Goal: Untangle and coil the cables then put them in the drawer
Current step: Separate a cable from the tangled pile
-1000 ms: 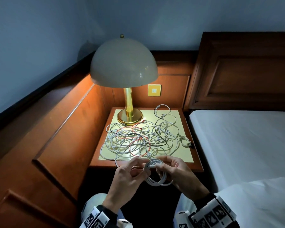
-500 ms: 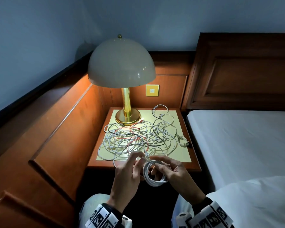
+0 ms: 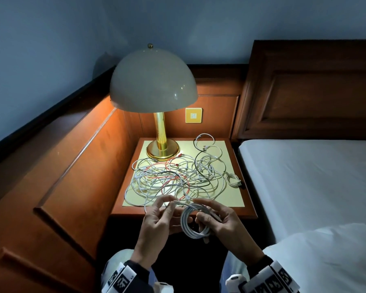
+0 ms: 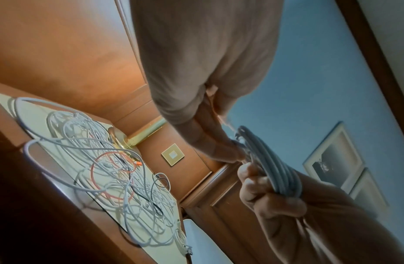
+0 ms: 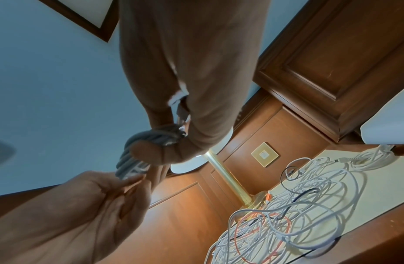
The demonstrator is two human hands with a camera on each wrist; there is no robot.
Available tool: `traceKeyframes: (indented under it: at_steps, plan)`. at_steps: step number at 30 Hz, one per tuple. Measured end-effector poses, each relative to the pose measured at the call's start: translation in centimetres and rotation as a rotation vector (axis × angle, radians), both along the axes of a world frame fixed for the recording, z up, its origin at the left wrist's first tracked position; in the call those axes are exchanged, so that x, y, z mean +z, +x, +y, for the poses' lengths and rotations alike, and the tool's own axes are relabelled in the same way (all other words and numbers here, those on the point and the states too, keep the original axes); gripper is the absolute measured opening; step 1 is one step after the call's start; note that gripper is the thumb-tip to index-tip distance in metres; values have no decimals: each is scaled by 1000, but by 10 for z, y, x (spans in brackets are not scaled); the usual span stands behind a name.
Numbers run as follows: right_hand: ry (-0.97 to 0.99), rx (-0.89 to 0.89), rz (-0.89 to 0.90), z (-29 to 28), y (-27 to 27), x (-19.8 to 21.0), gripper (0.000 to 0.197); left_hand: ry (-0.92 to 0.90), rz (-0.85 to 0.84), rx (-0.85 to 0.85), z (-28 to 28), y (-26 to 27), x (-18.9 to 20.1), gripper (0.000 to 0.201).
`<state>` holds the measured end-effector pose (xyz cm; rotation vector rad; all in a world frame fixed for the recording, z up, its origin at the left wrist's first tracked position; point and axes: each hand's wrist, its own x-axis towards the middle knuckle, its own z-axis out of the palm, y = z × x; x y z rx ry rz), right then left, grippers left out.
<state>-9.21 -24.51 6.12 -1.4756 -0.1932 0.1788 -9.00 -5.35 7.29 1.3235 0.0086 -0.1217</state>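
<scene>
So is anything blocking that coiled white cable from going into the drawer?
No drawer shows in any view, so I cannot tell. The white coil sits gripped in the right hand, the left hand pinching its end.

Head view downward; wrist views upward, perhaps tilted, sharing nightstand (image 3: 248, 212).

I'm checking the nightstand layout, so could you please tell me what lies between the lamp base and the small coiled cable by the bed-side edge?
In the head view, the tangled cables lie between the lamp base and the small coiled cable.
</scene>
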Motion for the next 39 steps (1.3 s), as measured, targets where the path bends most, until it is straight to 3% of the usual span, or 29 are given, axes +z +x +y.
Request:
traceKeyframes:
  at_steps: [6, 14, 25, 32, 36, 39]
  plan:
    - [86, 64, 135, -8, 0, 4, 33, 96, -48, -106, 8, -1, -9, 9]
    - [152, 77, 202, -13, 3, 7, 36, 63, 10, -131, 7, -4, -13, 52]
    - [136, -40, 181, -17, 3, -1, 32, 255, -122, -9, -2, 1, -28, 2]
    - [96, -79, 104, -19, 4, -16, 30, 432, -212, 50, -7, 7, -41, 5]
    - [69, -120, 109, -23, 0, -20, 29, 430, -199, 54, -14, 11, -42, 8]
    - [18, -189, 131, -31, -1, -22, 24, 318, -132, -26, -22, 11, -40, 2]
